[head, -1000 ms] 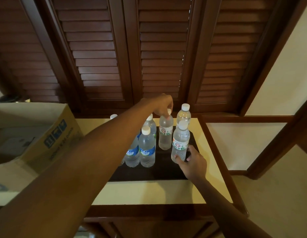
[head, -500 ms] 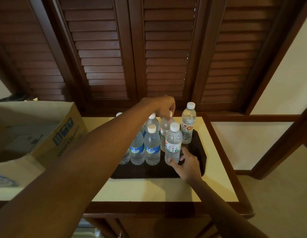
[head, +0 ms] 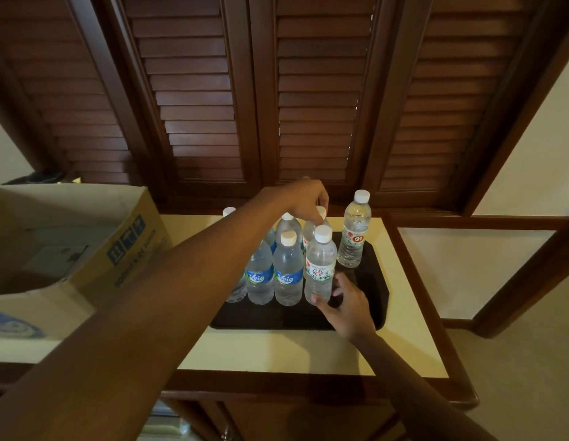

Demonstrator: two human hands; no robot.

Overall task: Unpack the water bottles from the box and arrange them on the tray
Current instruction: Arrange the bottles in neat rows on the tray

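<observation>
Several clear water bottles with white caps stand upright on a dark tray (head: pixel 369 300) on the cream counter. My left hand (head: pixel 303 198) reaches over them and pinches the cap of a back-row bottle (head: pixel 310 232). At the tray's front, my right hand (head: pixel 348 305) touches the base of a red-labelled bottle (head: pixel 320 265), with fingers spread around it. Two blue-labelled bottles (head: pixel 288 270) stand to its left. A single bottle (head: pixel 354 232) stands apart at the back right. The cardboard box (head: pixel 117 249) sits open at the left.
Dark wooden louvred doors (head: pixel 315 90) rise right behind the counter. A wooden rim (head: pixel 419 281) edges the counter at right and front. Bare dark tray surface shows in front of the bottles and at its right side.
My right hand has slid the red-labelled front bottle leftwards against the blue-labelled ones. My left hand has stayed on the back bottle's cap. The view has shifted slightly.
</observation>
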